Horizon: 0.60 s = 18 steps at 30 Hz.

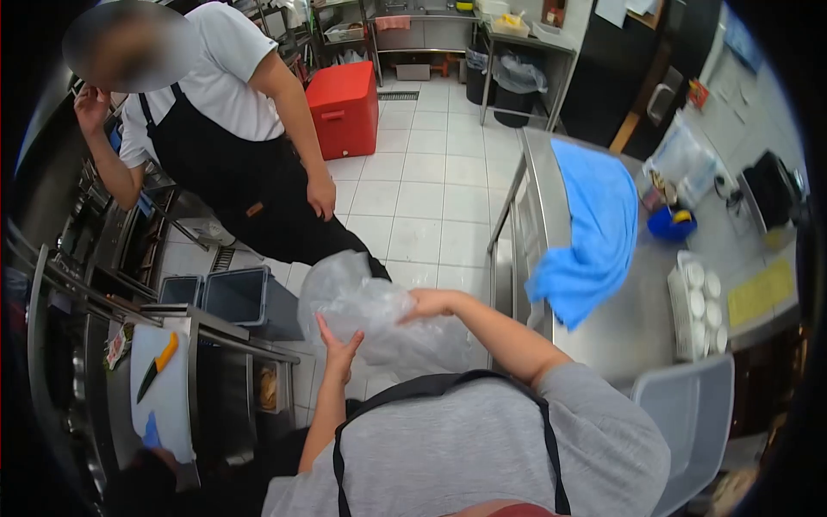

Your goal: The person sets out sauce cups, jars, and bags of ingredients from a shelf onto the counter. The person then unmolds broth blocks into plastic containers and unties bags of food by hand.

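Note:
A large clear plastic bag (370,310) is spread and crumpled in front of my body, above the tiled floor. My right hand (428,305) grips its right side, the fingertips partly sunk in the plastic. At the bag's lower left is my left hand (340,351), thumb and fingers apart. It is up against the plastic, though I cannot tell how firmly it touches. Folds of the bag hang down toward my apron and right forearm.
A person in a black apron (233,172) stands ahead on the left, by a red cooler box (343,110). Grey bins (237,295) stand below them. A knife (158,366) lies on a cutting board (172,422) at left. A blue towel (599,228) drapes the steel table (633,332) at right.

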Each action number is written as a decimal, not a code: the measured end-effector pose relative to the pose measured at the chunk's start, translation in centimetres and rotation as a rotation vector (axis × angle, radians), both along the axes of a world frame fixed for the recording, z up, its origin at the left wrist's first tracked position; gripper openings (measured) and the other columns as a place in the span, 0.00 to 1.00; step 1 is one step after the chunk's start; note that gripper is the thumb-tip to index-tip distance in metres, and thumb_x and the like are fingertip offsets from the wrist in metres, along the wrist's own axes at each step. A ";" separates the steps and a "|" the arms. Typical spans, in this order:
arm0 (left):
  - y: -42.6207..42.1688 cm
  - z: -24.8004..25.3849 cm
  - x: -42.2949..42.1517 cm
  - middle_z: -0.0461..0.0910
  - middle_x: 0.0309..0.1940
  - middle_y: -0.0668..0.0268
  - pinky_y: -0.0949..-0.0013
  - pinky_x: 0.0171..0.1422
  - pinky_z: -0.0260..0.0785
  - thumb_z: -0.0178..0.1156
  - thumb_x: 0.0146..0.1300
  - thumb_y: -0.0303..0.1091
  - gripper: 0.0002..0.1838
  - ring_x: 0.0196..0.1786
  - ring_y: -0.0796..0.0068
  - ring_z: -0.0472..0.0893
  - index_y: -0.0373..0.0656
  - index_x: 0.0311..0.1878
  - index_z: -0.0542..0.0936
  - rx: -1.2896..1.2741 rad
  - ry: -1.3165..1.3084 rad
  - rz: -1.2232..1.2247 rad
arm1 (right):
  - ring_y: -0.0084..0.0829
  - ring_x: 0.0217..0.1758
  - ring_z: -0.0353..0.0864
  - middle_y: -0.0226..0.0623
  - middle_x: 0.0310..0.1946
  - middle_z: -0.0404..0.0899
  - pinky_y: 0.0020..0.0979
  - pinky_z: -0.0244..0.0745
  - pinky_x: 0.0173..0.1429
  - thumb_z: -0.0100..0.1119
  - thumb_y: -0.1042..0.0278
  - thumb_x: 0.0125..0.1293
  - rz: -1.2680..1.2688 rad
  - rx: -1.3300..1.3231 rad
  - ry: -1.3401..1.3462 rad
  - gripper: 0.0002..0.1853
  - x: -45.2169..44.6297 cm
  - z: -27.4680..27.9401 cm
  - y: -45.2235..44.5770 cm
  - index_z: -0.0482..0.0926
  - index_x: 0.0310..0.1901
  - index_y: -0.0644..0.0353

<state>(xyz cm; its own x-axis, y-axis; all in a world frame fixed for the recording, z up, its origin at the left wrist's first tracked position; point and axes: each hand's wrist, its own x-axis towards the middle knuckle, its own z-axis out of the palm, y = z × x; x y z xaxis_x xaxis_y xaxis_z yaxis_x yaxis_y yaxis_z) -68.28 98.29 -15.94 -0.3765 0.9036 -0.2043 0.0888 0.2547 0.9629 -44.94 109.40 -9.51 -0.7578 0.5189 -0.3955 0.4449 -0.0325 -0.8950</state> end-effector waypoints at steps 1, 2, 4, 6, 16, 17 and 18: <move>2.4 1.3 0.4 0.37 0.71 0.54 0.55 0.70 0.54 0.77 0.42 0.42 0.67 0.71 0.55 0.52 0.54 0.73 0.32 0.004 -0.188 -0.138 | 0.31 0.51 0.75 0.38 0.49 0.78 0.31 0.68 0.57 0.66 0.61 0.55 0.009 -0.007 -0.006 0.25 -0.1 -0.1 1.5 0.75 0.55 0.59; 4.7 2.1 0.6 0.41 0.71 0.55 0.57 0.71 0.52 0.77 0.41 0.41 0.68 0.71 0.60 0.52 0.53 0.73 0.32 0.008 -0.370 -0.278 | 0.31 0.53 0.74 0.38 0.51 0.78 0.31 0.66 0.59 0.67 0.62 0.54 0.098 -0.055 -0.028 0.26 0.0 -0.2 3.0 0.74 0.55 0.59; 9.9 2.5 1.7 0.49 0.70 0.57 0.58 0.69 0.56 0.77 0.41 0.40 0.68 0.68 0.62 0.57 0.54 0.73 0.31 0.007 -0.271 -0.587 | 0.31 0.54 0.73 0.38 0.52 0.77 0.31 0.65 0.61 0.67 0.63 0.54 0.188 -0.094 -0.048 0.27 0.9 0.2 6.8 0.74 0.56 0.59; 14.1 4.3 4.0 0.60 0.66 0.60 0.63 0.66 0.58 0.77 0.40 0.38 0.66 0.64 0.68 0.63 0.51 0.73 0.36 -0.036 -0.202 -0.973 | 0.32 0.54 0.74 0.38 0.49 0.78 0.33 0.66 0.59 0.67 0.64 0.51 0.238 -0.080 0.036 0.26 2.7 0.5 9.8 0.76 0.54 0.59; 35.8 0.5 12.8 0.75 0.54 0.59 0.68 0.59 0.66 0.71 0.48 0.35 0.34 0.56 0.71 0.73 0.37 0.58 0.71 -0.186 -0.206 -0.644 | 0.37 0.53 0.74 0.40 0.53 0.72 0.35 0.66 0.60 0.67 0.63 0.52 -0.108 0.314 0.062 0.32 12.8 -2.9 30.4 0.67 0.59 0.58; 39.2 0.8 13.5 0.74 0.55 0.58 0.68 0.58 0.67 0.69 0.51 0.34 0.33 0.56 0.70 0.73 0.37 0.60 0.69 -0.166 -0.196 -0.507 | 0.34 0.51 0.73 0.38 0.51 0.71 0.35 0.67 0.58 0.67 0.62 0.53 -0.245 0.336 0.084 0.32 13.8 -0.9 33.3 0.66 0.59 0.56; 41.9 1.1 14.0 0.74 0.55 0.58 0.68 0.58 0.67 0.69 0.51 0.34 0.33 0.56 0.70 0.73 0.37 0.60 0.69 -0.161 -0.172 -0.495 | 0.31 0.50 0.73 0.35 0.50 0.69 0.35 0.69 0.55 0.67 0.61 0.54 -0.392 0.340 0.114 0.32 14.5 1.1 35.5 0.65 0.59 0.55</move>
